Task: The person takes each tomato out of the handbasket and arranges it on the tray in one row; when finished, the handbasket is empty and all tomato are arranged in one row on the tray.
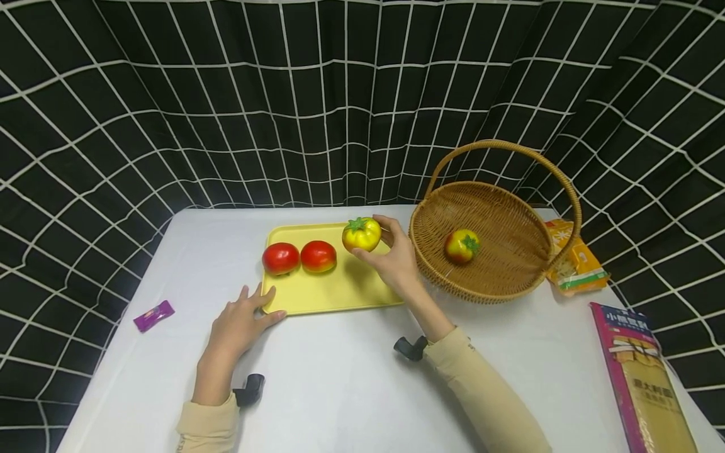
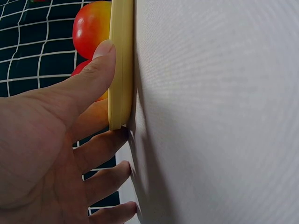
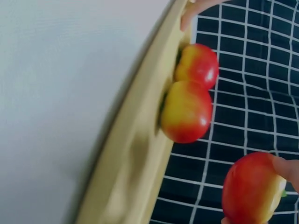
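Note:
My right hand (image 1: 396, 255) grips a red-and-yellow tomato (image 1: 361, 235) above the right part of a yellow tray (image 1: 317, 302); its green calyx and yellow side show in the head view. In the right wrist view the tomato (image 3: 250, 189) hangs between thumb and fingers, apart from the tray. At the tray's near left corner rests my left hand (image 1: 238, 324), fingers spread, with thumb and index finger touching the rim. Two red tomatoes (image 1: 281, 258) lie side by side on the tray's left half. Another tomato (image 1: 462, 246) sits inside a wicker basket (image 1: 510, 236).
The basket, with its tall handle (image 1: 504, 145), stands right of the tray. Beside it lies an orange snack bag (image 1: 574, 264). A pink-edged noodle packet (image 1: 646, 384) is at the right edge, and a small purple wrapper (image 1: 154, 316) at the left. Black gridded cloth surrounds the white table.

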Available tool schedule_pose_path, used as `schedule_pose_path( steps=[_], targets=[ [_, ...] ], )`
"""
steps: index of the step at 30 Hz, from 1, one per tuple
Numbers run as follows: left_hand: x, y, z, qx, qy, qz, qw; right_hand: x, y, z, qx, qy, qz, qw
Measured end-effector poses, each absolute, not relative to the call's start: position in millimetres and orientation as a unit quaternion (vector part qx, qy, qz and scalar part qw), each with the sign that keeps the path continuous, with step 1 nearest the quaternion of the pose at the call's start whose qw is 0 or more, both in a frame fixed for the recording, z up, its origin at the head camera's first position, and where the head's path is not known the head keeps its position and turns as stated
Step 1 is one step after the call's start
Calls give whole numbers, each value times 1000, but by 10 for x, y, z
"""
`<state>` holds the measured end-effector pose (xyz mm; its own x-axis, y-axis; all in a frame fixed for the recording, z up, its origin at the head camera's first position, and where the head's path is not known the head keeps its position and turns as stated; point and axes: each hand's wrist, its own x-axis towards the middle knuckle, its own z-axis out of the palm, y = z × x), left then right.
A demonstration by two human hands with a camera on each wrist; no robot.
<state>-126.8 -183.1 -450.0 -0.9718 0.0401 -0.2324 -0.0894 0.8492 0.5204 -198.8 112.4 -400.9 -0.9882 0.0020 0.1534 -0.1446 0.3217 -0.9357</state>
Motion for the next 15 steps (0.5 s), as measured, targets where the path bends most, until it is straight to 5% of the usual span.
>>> schedule_pose_path(
  steps=[15],
  targets=[
    [-1264,-1825,-4484,-16,953,275,124,-2156,1045,-4392,-23,-822,569,6]
  ],
)
